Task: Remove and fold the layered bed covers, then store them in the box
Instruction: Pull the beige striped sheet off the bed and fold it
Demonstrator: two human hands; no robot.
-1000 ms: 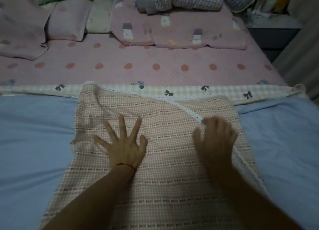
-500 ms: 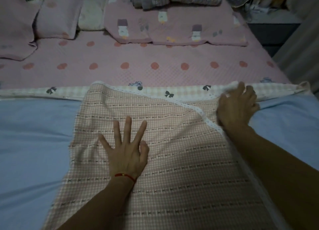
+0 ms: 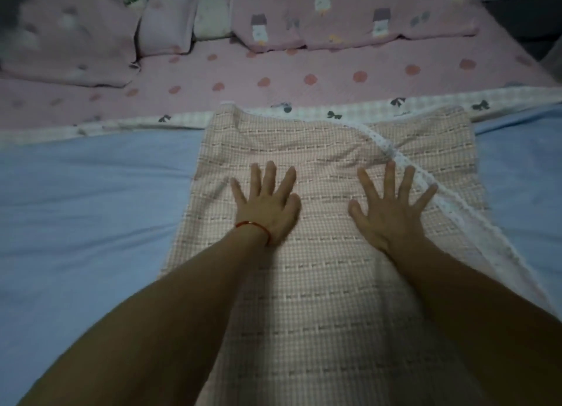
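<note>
A home bedroom: a bed (image 3: 91,192) with pillows (image 3: 164,28) and layered covers (image 3: 334,80).

Lighting: dim and flat, with a cool cast; we cannot place its source. Brightest patch: the checked cover (image 3: 319,284) between the forearms. Shadows: soft, beneath both arms. Glare: none. Focus: soft throughout; we note smeared pillows (image 3: 164,28) at the top. Distortion: wide-angle bending of the bed (image 3: 76,207) towards the frame edges.

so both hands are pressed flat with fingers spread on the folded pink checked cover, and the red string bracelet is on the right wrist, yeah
Not quite. The red string bracelet is on the left wrist, not the right, as the head view shows. The rest holds: the left hand and right hand both lie flat with fingers spread on the folded pink checked cover.
</note>
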